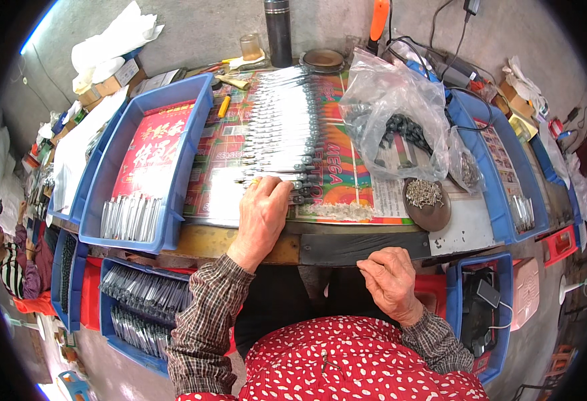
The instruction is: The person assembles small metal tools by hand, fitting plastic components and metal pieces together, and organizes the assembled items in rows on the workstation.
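Note:
My left hand [261, 215] rests on the near end of a long row of shiny metal strips [285, 127] laid side by side on the colourful printed sheet [347, 175] on the table. Its fingers press down on the nearest strips. My right hand [390, 279] hovers below the table's front edge [347, 246], fingers pinched together; whether something small sits between them I cannot tell. A brown dish of small metal pins [426, 198] lies to the right of the strips.
A blue tray [173, 200] at the left holds metal strips over red paper. Clear plastic bags [394, 107] with dark parts sit at the right, beside another blue tray [501, 194]. A dark flask [278, 30] stands at the back. Blue bins [116, 321] of parts sit under the table.

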Tool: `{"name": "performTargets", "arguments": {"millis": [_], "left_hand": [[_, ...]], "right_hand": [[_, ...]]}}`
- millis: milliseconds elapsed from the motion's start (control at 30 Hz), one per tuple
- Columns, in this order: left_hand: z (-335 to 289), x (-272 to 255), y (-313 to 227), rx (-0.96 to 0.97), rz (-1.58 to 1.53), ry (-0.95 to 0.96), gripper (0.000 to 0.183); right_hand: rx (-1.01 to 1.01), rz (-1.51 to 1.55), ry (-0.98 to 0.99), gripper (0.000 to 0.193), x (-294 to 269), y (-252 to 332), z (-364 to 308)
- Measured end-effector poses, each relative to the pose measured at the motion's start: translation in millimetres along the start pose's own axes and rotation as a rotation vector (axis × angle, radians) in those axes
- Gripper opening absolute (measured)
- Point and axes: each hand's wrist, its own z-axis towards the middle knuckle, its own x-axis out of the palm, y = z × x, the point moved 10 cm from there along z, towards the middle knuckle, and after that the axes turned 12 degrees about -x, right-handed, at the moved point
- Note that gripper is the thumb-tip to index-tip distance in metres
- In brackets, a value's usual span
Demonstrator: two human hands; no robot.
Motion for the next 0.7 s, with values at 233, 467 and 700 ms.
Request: {"name": "performTargets", "arguments": {"millis": [233,467,700], "left_hand": [[-10,-14,6,-0.013,0.011,0.006,0.017],[-22,-64,8,0.011,0.093,0.006,0.026],[-9,-161,63,-0.140,0.456,-0.171,0.015]], "right_hand": [[0.021,0.008,0.016,0.029,2,-2,1],[0.065,0.001,0.052,0.027,3,-4,2],[0.069,-0.004,0.054,0.024,5,-4,3]]}}
